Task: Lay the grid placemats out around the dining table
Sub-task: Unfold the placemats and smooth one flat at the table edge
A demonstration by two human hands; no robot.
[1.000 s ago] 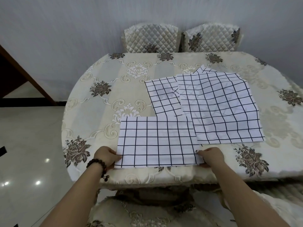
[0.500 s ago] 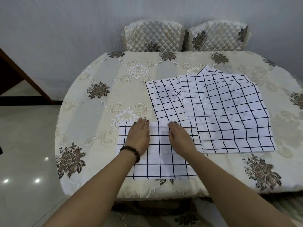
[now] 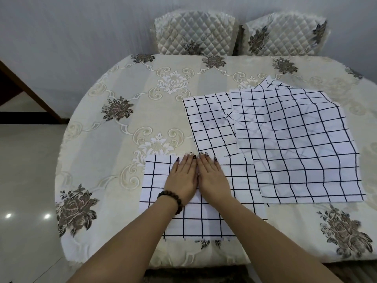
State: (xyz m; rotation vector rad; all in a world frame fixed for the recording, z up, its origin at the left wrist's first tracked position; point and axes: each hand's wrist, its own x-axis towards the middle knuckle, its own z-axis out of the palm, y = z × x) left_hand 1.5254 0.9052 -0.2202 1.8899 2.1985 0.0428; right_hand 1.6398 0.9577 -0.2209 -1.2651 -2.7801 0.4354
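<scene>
Left hand (image 3: 181, 176) and right hand (image 3: 213, 176) lie flat, grasping nothing, on the near placemat (image 3: 159, 201). Step: smoothing it. Next: take a mat from the pile (image 3: 295, 144), centre right.

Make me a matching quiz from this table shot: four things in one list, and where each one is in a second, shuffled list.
Things:
1. near placemat
2. bead bracelet
3. quilted chairs
4. top placemat of the pile

Places:
A. behind the table's far edge
B. on the left wrist
C. under both flat hands
D. right of the hands, overlapping other mats

Pairs: 1-C, 2-B, 3-A, 4-D
</scene>
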